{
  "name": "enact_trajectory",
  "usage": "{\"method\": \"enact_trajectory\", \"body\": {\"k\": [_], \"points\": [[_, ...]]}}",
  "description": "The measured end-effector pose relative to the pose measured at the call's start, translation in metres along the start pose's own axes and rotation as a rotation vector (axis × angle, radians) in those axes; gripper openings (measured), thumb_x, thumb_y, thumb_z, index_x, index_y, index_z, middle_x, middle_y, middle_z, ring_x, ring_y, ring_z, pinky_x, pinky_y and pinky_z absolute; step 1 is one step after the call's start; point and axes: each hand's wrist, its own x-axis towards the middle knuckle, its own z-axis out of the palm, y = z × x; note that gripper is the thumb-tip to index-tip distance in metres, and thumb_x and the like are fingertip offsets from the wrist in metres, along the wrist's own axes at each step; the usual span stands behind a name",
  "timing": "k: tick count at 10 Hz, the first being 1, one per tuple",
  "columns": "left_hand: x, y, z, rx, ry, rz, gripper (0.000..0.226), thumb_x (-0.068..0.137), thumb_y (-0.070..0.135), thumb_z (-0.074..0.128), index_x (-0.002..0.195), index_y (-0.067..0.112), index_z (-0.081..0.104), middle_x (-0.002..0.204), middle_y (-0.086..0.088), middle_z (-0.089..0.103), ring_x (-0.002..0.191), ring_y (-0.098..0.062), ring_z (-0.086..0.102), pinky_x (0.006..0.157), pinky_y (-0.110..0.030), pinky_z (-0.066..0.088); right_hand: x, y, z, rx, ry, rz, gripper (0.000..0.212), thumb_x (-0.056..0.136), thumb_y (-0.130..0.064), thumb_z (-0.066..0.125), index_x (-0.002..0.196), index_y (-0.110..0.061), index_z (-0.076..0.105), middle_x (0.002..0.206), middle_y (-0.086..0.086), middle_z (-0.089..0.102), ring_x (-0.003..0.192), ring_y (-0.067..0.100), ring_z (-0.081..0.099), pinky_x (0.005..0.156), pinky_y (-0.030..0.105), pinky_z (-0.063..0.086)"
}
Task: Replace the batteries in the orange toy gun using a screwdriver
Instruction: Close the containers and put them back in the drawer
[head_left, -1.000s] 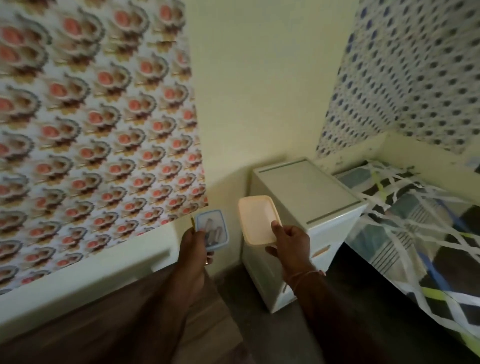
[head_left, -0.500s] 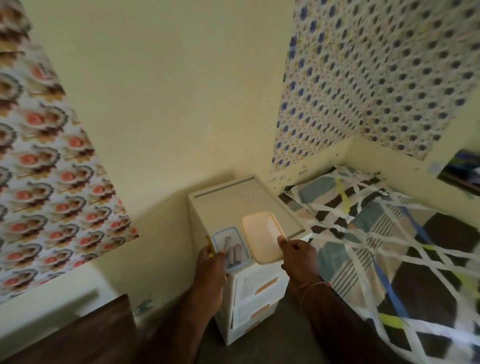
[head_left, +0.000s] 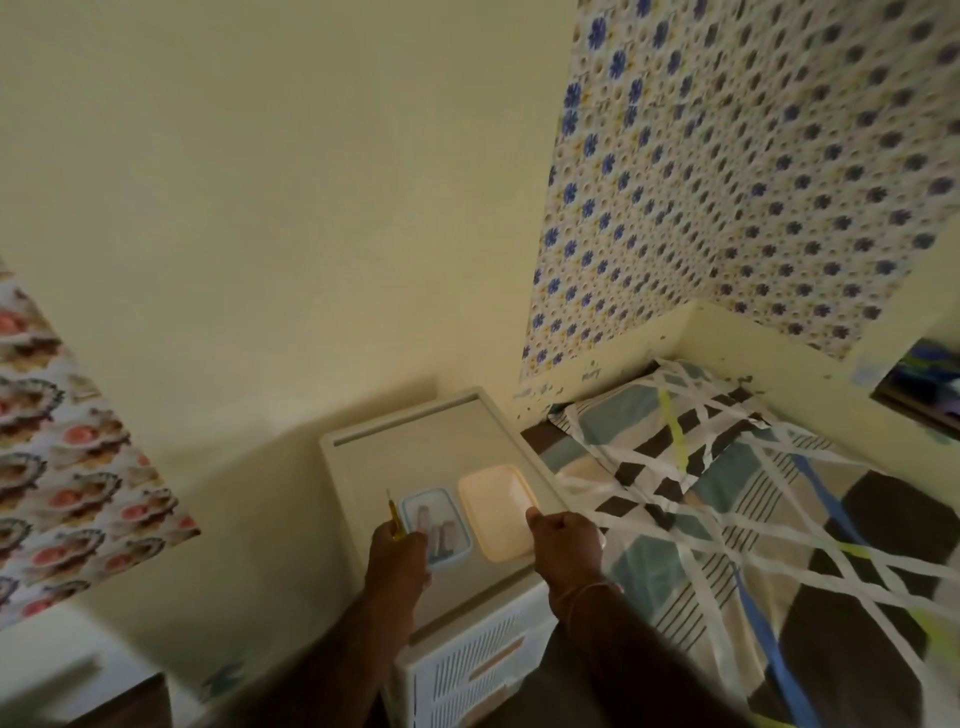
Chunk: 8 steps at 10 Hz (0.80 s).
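Observation:
My left hand (head_left: 397, 553) grips a small clear container with a blue rim (head_left: 436, 525) that holds several batteries, together with a thin yellow-handled screwdriver (head_left: 395, 519) that sticks up past the fingers. My right hand (head_left: 563, 543) pinches the near edge of a pale peach lid (head_left: 496, 512), held flat. Both objects hover just over the top of a white plastic drawer unit (head_left: 415, 452). The orange toy gun is not in view.
The drawer unit stands in a corner against a cream wall, with slatted drawers (head_left: 467, 675) facing me. A bed with a striped patchwork cover (head_left: 753, 545) and a pillow (head_left: 665, 431) lies to the right. A dark wooden surface (head_left: 130, 701) shows at lower left.
The view swung right and closer to the drawer unit. Both hands carried the battery container and the lid from mid-air to just above its top.

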Motion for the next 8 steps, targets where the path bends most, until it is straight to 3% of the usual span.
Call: {"method": "enact_trajectory", "body": {"k": [1,2,3,4,6,8], "points": [[0.018,-0.004,0.007,0.121,0.036,-0.023,0.026,0.094,0.019,0.061,0.110,-0.002,0.060,0.086,-0.021,0.062,0.069,-0.032,0.058,0.064,-0.050,0.055,0.022,-0.007,0.008,-0.039,-0.040,-0.002,0.022,0.085,-0.031,0.068,0.082,-0.009,0.069,0.075,0.004,0.068,0.078,0.024,0.065,0.072,0.036,0.055],[0.030,-0.009,0.014,0.183,0.094,-0.060,0.029,0.093,0.017,0.062,0.111,-0.006,0.058,0.096,-0.027,0.062,0.080,-0.039,0.061,0.073,-0.048,0.054,0.038,-0.005,0.010,-0.118,-0.085,-0.010,0.022,0.087,-0.032,0.066,0.083,-0.011,0.068,0.073,-0.003,0.064,0.073,0.013,0.057,0.069,0.025,0.042],[0.035,-0.015,0.024,0.203,0.128,-0.100,0.032,0.092,0.013,0.060,0.117,-0.005,0.055,0.104,-0.023,0.061,0.100,-0.045,0.062,0.076,-0.043,0.054,0.058,-0.002,0.009,-0.153,-0.140,-0.011,0.017,0.089,-0.031,0.064,0.081,-0.015,0.064,0.073,-0.005,0.061,0.077,0.013,0.056,0.071,0.026,0.044],[0.042,-0.026,0.032,0.232,0.167,-0.110,0.035,0.089,0.016,0.059,0.120,-0.001,0.056,0.110,-0.022,0.063,0.104,-0.042,0.062,0.087,-0.049,0.055,0.077,0.006,0.009,-0.200,-0.216,-0.021,0.020,0.088,-0.032,0.064,0.088,-0.012,0.066,0.079,-0.002,0.063,0.085,0.017,0.059,0.083,0.035,0.052],[0.016,-0.016,0.057,0.269,0.282,-0.092,0.029,0.093,0.018,0.056,0.114,-0.002,0.056,0.103,-0.018,0.062,0.096,-0.037,0.061,0.077,-0.038,0.048,0.101,0.012,0.005,-0.298,-0.319,-0.026,0.026,0.088,-0.037,0.063,0.092,-0.012,0.068,0.093,0.007,0.068,0.093,0.025,0.062,0.087,0.038,0.052],[0.006,-0.010,0.072,0.348,0.405,-0.085,0.023,0.096,0.017,0.052,0.112,0.001,0.053,0.102,-0.014,0.059,0.101,-0.036,0.060,0.076,-0.037,0.045,0.113,0.024,0.005,-0.339,-0.403,-0.046,0.022,0.085,-0.041,0.064,0.071,-0.024,0.059,0.084,0.007,0.069,0.083,0.028,0.067,0.081,0.046,0.057]]}}
